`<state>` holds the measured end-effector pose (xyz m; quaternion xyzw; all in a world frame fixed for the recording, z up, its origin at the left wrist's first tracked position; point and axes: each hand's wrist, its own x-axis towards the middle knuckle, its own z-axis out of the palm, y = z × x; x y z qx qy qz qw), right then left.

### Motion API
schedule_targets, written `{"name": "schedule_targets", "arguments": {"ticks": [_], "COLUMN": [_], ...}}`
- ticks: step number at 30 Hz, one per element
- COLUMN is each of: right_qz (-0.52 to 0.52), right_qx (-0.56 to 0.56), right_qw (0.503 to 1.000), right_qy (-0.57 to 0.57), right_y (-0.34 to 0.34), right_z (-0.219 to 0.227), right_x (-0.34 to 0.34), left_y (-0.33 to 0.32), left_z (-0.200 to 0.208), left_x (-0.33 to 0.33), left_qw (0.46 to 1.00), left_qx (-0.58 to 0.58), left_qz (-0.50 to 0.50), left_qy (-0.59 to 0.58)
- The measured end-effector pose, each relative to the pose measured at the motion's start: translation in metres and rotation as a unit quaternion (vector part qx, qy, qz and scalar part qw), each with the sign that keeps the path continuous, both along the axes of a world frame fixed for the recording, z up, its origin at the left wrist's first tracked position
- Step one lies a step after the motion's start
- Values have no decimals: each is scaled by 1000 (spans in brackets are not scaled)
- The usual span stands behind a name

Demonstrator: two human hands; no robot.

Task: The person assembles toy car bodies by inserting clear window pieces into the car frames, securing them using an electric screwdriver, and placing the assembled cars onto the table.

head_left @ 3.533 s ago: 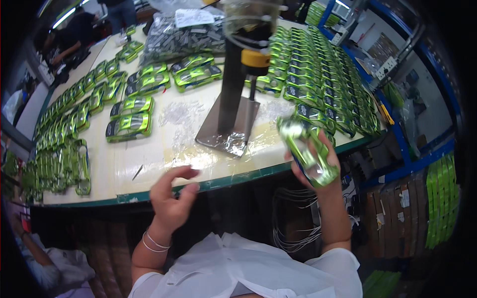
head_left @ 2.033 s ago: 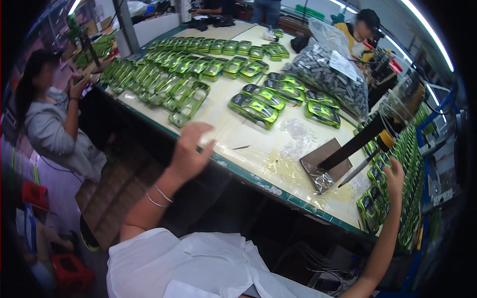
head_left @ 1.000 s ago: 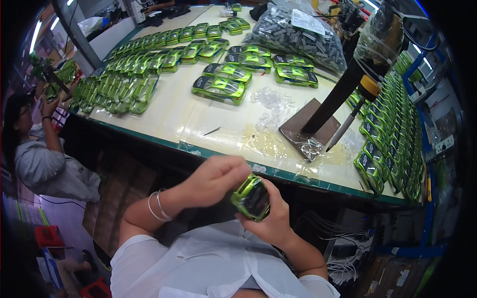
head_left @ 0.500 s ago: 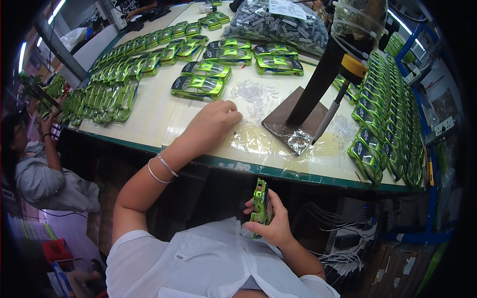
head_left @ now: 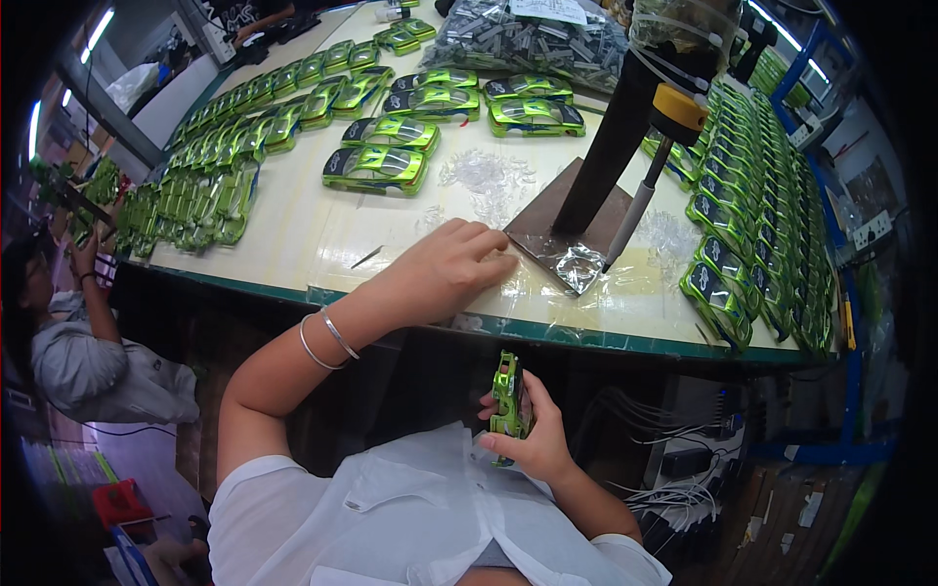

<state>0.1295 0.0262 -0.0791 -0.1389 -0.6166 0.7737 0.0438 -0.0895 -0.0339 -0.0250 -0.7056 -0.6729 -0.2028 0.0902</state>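
Note:
My right hand (head_left: 543,438) is closed around a shiny green toy car body (head_left: 507,400), held on edge below the table's front edge, before my shirt. My left hand (head_left: 451,269) is over the near part of the table, palm down, with its fingers curled in. Whatever those fingertips hold, if anything, is hidden. Just beyond it lies a scatter of small clear plastic pieces (head_left: 486,184). To its right, the brown metal base plate (head_left: 561,217) of an upright post (head_left: 608,146) stands close to my fingers.
A pen-like tool with a grey grip (head_left: 633,223) hangs beside the post. Green car bodies (head_left: 381,168) stand in rows at left, centre and right. A bag of grey metal parts (head_left: 532,49) lies behind. A thin strip (head_left: 367,256) lies left; another person (head_left: 88,332) sits far left.
My left hand has moved right and nearer the table's front edge, away from the clear pieces. My right hand keeps the car body in nearly the same place. The view has shifted slightly.

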Motion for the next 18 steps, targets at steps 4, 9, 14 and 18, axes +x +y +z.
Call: {"name": "schedule_targets", "arguments": {"ticks": [4,9,14,18], "right_qz": [0,6,7,3], "right_qx": [2,-2,0,2], "right_qw": [1000,1000,1000,1000], "right_qy": [3,-5,-2,-10], "right_y": [0,-2,-3,0], "right_z": [-1,-2,-1,-3], "right_x": [2,1,1,4], "left_y": [-9,-11,-7,-12], "left_z": [2,5,7,3], "left_x": [-14,-18,-5,0], "left_qw": [999,993,996,1000], "left_qx": [-20,38,25,-3], "left_qz": [42,110,32,6], "left_qy": [21,34,-78,4]}}
